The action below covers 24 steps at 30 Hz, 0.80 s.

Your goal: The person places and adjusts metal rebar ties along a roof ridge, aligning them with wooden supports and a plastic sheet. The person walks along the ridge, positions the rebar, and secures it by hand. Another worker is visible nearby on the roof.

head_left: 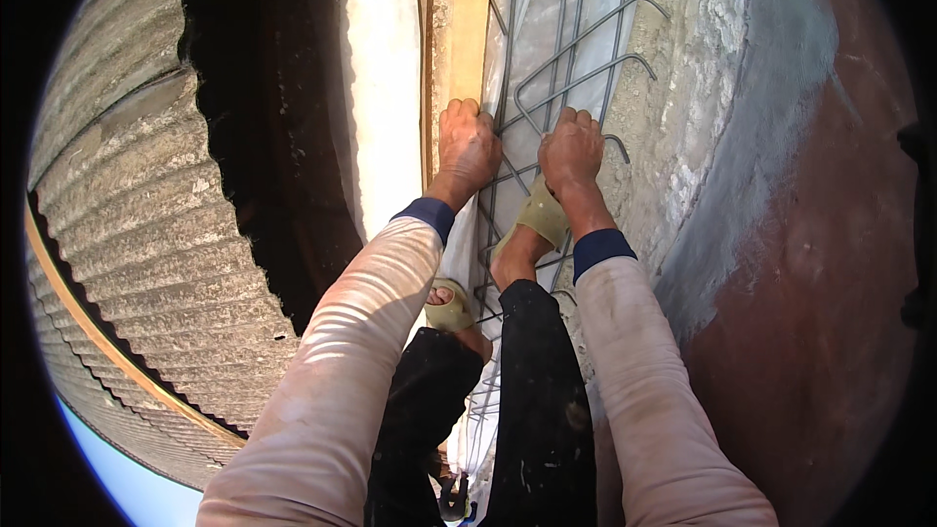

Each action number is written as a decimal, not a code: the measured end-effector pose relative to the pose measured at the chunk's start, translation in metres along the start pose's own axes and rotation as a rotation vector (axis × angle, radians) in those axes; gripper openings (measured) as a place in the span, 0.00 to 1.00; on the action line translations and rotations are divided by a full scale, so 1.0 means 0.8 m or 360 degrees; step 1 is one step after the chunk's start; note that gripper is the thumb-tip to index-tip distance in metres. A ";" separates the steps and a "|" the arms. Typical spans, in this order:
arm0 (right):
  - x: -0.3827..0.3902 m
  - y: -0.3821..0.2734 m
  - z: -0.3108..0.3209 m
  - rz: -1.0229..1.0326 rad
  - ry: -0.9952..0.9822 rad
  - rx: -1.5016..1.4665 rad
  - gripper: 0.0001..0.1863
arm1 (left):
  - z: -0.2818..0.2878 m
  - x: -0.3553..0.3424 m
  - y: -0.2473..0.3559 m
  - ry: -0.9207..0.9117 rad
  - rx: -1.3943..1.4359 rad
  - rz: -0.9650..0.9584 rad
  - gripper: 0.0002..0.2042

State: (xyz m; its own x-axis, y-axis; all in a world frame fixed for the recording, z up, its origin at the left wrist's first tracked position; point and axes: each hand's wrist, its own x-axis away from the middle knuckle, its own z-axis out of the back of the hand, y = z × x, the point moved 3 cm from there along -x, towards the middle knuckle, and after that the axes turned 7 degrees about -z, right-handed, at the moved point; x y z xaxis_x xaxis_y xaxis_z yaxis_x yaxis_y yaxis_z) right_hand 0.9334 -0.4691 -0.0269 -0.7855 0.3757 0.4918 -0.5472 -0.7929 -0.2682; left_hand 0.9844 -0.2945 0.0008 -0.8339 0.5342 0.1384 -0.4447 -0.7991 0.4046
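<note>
The left hand [468, 148] rests at the near visible part of the plain wooden board [471, 24], fingers curled in, and the right hand [572, 152] is likewise bunched over the steel rebar cage [576, 40]; whether either pinches a bar, I cannot tell. The cage lies along translucent plastic sheeting [535, 24], between the board and rough concrete [688, 49]

Lighting: strong daylight; the white strip [383, 68] glared, nearly washed out. Shadow: the gap beside the corrugated sheets [176, 234] was near-black; shade and bright stripes crossed the left sleeve [337, 351]. Focus: steel bars [568, 48] showed fairly crisply. Distortion: fisheye; edges bowed, corners were black.
</note>
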 end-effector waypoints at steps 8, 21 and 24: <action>-0.044 -0.089 -0.083 -0.0590 -0.0725 -0.1766 0.11 | -0.008 0.005 0.023 -0.0048 0.0196 0.0585 0.08; -0.076 -0.099 -0.058 -0.0592 -0.0784 -0.2743 0.27 | 0.004 0.000 0.017 -0.0158 0.0366 0.0719 0.14; -0.080 -0.107 -0.049 -0.0512 -0.0761 -0.2819 0.26 | 0.003 0.002 0.012 -0.0114 0.0482 0.0666 0.10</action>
State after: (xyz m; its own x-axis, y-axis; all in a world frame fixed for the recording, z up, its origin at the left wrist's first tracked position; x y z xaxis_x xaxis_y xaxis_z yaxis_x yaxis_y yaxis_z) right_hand 1.0192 -0.4066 -0.0679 -0.6378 -0.0083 0.7702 -0.5130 0.7505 -0.4167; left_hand 0.9793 -0.3007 0.0068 -0.8910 0.2119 0.4015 0.0455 -0.8383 0.5433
